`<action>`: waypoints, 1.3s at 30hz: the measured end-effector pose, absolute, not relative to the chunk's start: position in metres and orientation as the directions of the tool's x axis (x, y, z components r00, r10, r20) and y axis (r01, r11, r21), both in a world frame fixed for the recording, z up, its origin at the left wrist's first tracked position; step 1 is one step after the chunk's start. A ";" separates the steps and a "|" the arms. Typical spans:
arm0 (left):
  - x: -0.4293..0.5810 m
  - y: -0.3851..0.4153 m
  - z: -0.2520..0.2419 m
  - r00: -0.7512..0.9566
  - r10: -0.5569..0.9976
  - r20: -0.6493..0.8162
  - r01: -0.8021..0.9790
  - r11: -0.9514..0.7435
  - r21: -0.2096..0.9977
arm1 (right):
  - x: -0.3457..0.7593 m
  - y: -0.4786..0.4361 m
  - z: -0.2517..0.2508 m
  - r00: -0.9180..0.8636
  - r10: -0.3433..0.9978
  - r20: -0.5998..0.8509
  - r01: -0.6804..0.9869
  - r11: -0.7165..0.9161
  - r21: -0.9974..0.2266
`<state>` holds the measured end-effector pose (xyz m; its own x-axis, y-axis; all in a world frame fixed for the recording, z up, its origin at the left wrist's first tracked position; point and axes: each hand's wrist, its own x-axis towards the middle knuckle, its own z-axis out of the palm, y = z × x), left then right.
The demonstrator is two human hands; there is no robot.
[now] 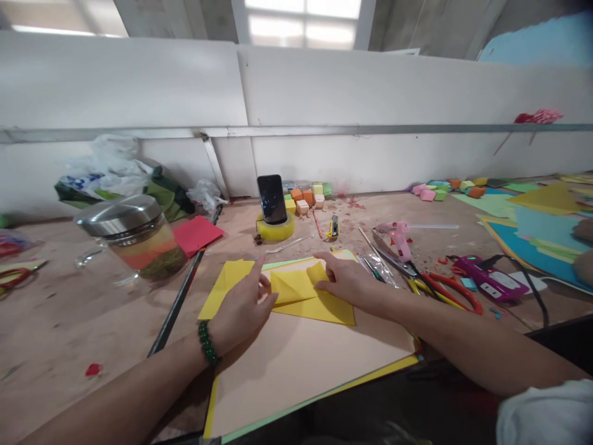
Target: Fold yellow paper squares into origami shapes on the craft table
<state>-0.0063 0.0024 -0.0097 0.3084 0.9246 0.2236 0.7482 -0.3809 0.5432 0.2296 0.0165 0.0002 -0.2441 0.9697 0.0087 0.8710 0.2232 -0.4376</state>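
Note:
A yellow paper sheet (296, 295), partly folded, lies on a stack of pale peach and coloured sheets (301, 364) in front of me. My left hand (243, 306), with a green bead bracelet at the wrist, rests on the yellow paper's left part, index finger stretched out and pressing a fold, the other fingers curled. My right hand (345, 279) lies flat on the paper's right part, fingers extended over the folded flap.
A glass jar with a metal lid (134, 238) stands at the left, a long dark rod (178, 303) beside it. A phone (272, 199) leans in a yellow tape roll. Glue guns (401, 238), scissors (447, 289), foam cubes and coloured sheets (542, 228) lie to the right.

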 end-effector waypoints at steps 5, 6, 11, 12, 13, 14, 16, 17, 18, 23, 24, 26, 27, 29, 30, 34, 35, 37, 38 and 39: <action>-0.005 -0.010 -0.006 0.636 0.669 0.385 0.711 -0.701 0.045 | 0.232 0.018 -0.003 -0.289 0.957 0.005 0.906 0.275 -0.323; -0.003 -0.012 -0.004 0.693 0.641 0.329 0.678 -0.735 0.005 | 0.232 0.018 -0.004 -0.308 0.951 0.023 0.907 0.301 -0.293; 0.003 -0.017 0.000 0.773 0.623 0.124 0.630 -0.776 -0.033 | 0.236 0.015 -0.008 -0.558 0.788 0.260 0.811 0.584 -0.028; 0.003 -0.017 0.000 0.772 0.625 0.112 0.632 -0.774 -0.033 | 0.236 0.014 -0.009 -0.664 0.688 0.292 0.725 0.688 0.026; 0.003 -0.016 0.000 0.773 0.626 0.103 0.632 -0.774 -0.033 | 0.235 0.014 -0.009 -0.758 0.574 0.311 0.621 0.780 0.073; 0.003 -0.016 0.000 0.775 0.625 0.098 0.630 -0.776 -0.033 | 0.235 0.013 -0.009 -0.828 0.462 0.317 0.516 0.849 0.110; 0.002 -0.015 0.001 0.779 0.620 0.094 0.625 -0.780 -0.037 | 0.233 0.010 -0.005 -0.895 0.345 0.283 0.396 0.907 0.145; 0.001 -0.015 0.002 0.780 0.619 0.092 0.624 -0.780 -0.041 | 0.233 0.009 -0.003 -0.904 0.350 0.244 0.391 0.908 0.148; 0.001 -0.015 0.003 0.778 0.622 0.093 0.627 -0.778 -0.045 | 0.233 0.007 0.001 -0.906 0.378 0.188 0.406 0.903 0.140; -0.002 -0.018 0.010 0.755 0.641 0.139 0.648 -0.762 -0.002 | 0.240 0.001 0.027 -0.789 0.601 -0.128 0.600 0.798 0.054; -0.003 -0.018 0.011 0.753 0.642 0.143 0.647 -0.762 0.014 | 0.242 0.000 0.031 -0.745 0.645 -0.171 0.647 0.761 0.050; -0.005 -0.018 0.012 0.745 0.650 0.151 0.649 -0.758 0.060 | 0.244 -0.002 0.039 -0.654 0.718 -0.239 0.729 0.683 0.054; -0.007 -0.017 0.012 0.726 0.666 0.171 0.661 -0.744 0.095 | 0.244 -0.004 0.042 -0.612 0.746 -0.264 0.762 0.645 0.056; -0.009 -0.011 0.008 0.646 0.723 0.244 0.703 -0.688 0.177 | 0.242 -0.006 0.046 -0.552 0.780 -0.293 0.806 0.590 0.052; -0.010 -0.006 0.005 0.584 0.758 0.292 0.729 -0.647 0.223 | 0.241 -0.007 0.047 -0.536 0.790 -0.298 0.818 0.573 0.048; -0.012 0.016 -0.008 0.447 0.845 0.295 0.740 -0.534 0.409 | 0.237 -0.005 0.043 -0.545 0.793 -0.273 0.816 0.576 0.042; -0.011 0.020 -0.011 0.420 0.862 0.282 0.712 -0.506 0.487 | 0.237 -0.004 0.041 -0.551 0.794 -0.257 0.814 0.580 0.045; -0.011 0.022 -0.014 0.366 0.882 0.298 0.653 -0.471 0.593 | 0.238 -0.001 0.034 -0.561 0.796 -0.226 0.809 0.585 0.052; -0.010 0.021 -0.014 0.347 0.883 0.316 0.625 -0.469 0.624 | 0.238 0.001 0.031 -0.568 0.795 -0.214 0.806 0.589 0.051; -0.010 0.019 -0.013 0.337 0.877 0.344 0.604 -0.481 0.635 | 0.239 0.002 0.027 -0.575 0.795 -0.196 0.804 0.593 0.045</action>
